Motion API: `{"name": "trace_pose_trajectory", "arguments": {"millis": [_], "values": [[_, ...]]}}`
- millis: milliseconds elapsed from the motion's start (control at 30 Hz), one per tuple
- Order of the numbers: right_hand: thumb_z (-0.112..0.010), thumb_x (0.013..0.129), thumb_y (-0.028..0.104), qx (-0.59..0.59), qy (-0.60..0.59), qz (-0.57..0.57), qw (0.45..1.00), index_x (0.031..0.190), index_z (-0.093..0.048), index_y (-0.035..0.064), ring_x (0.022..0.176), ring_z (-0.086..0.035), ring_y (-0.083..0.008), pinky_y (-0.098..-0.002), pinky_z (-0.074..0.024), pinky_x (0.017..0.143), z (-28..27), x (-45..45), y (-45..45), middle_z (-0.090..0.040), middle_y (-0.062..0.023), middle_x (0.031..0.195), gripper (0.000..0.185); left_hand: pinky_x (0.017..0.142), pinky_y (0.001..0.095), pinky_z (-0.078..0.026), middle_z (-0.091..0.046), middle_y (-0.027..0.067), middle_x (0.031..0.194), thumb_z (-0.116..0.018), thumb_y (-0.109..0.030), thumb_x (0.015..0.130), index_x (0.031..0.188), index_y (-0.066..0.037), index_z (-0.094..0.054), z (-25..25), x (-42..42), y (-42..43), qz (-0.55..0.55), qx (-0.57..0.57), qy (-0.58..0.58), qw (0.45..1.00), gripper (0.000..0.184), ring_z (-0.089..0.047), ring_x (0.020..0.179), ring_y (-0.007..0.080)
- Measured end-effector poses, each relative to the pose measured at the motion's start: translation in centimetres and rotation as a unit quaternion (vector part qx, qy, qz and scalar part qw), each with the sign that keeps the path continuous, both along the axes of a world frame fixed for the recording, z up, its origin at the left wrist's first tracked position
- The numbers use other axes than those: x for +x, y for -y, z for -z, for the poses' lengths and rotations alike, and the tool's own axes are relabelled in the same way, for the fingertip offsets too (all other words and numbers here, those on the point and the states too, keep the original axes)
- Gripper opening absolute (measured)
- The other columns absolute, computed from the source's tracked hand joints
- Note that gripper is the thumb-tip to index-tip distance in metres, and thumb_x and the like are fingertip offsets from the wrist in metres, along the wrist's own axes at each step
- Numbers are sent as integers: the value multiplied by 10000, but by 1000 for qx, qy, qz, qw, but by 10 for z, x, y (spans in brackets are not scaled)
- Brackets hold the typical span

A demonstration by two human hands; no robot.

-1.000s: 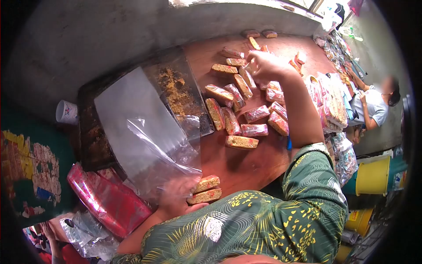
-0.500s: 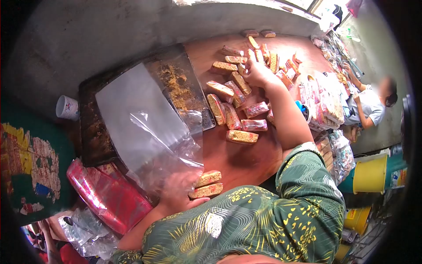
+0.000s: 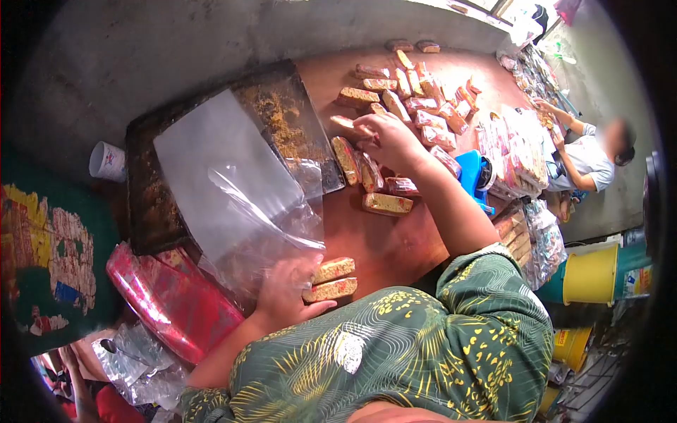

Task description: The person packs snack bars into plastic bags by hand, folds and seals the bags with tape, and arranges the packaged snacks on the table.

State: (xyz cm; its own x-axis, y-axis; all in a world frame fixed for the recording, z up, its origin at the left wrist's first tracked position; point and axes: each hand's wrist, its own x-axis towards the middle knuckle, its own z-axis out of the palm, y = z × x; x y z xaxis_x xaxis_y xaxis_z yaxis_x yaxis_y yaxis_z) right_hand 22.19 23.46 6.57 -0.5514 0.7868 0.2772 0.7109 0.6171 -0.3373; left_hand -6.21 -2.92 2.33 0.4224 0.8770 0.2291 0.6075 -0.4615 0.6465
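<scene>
My left hand [image 3: 285,289] is low in the view, closed against two cake slices [image 3: 334,290] stacked side by side, thumb along the near one. Clear plastic film lies over part of its fingers; it belongs to a large clear plastic bag [image 3: 226,176] spread across a dark baking tray. Out over the table, my right hand [image 3: 391,143] is closed with its fingertips on the end of a cake slice [image 3: 344,125]. Several more slices, many with shiny red-tinted wrapping [image 3: 437,137], lie scattered around and beyond it.
Crumbs cover the tray [image 3: 303,106]. A white cup [image 3: 107,162] stands left of it, above a red plastic package [image 3: 169,303]. A blue object [image 3: 474,176] and piled wrapped packs [image 3: 515,151] sit right of my forearm. Another person [image 3: 585,158] works at far right, near yellow buckets [image 3: 592,275].
My right hand has moved left and nearer, from the back slices to one close to the tray. The blue object now shows beside my forearm. My left hand stays with the two slices.
</scene>
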Motion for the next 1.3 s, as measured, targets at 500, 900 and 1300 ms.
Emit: {"name": "trace_pose_trajectory", "arguments": {"millis": [500,900,1300], "values": [[-748,854,92,71,-52,164,983,1104,-698,47,1057,-648,-349,-402,-502,968,-5,90,113,-679,-164,1115,259,1093,479,-443,-555,188,1399,-934,-296,713,1657,-90,-136,14,6,9,-46,-42,111,992,1254,-559,1280,333],[-787,784,28,-39,-109,-213,970,1097,-705,91,1086,-634,-350,-423,-557,908,7,-19,243,-635,-144,1159,329,1071,438,-492,-559,183,1417,-930,-228,718,1648,-83,-124,10,8,17,-58,9,89,994,1239,-579,1285,330],[-818,775,88,-80,-180,-184,963,1045,-728,89,1101,-645,-348,-420,-550,951,7,7,204,-669,-143,1138,284,1070,462,-462,-598,156,1350,-881,-276,779,1631,-62,-170,4,18,12,-85,-6,63,994,1130,-590,1259,361]]}}
